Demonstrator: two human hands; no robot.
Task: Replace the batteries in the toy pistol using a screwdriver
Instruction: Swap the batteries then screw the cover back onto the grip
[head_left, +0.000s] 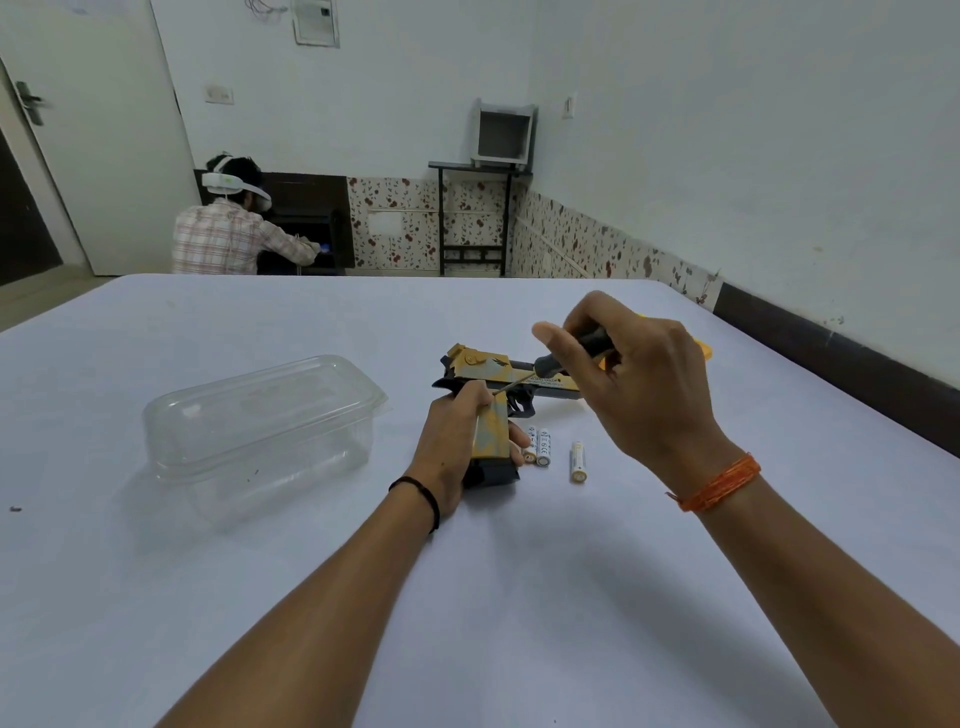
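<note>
Head view shows me a wide white table (519, 597) in a white-walled room with a floral band low on the walls. My left hand (452, 447) grips the toy pistol (493, 410) by its handle, the gun lying on the table. My right hand (634, 374) holds the screwdriver (550, 364), fingers curled round its black handle, tip at the grip. Three batteries (543, 447) lie just beside the pistol. A clear plastic box (260, 426) sits left. Another person (234, 228) sits by the far wall.
</note>
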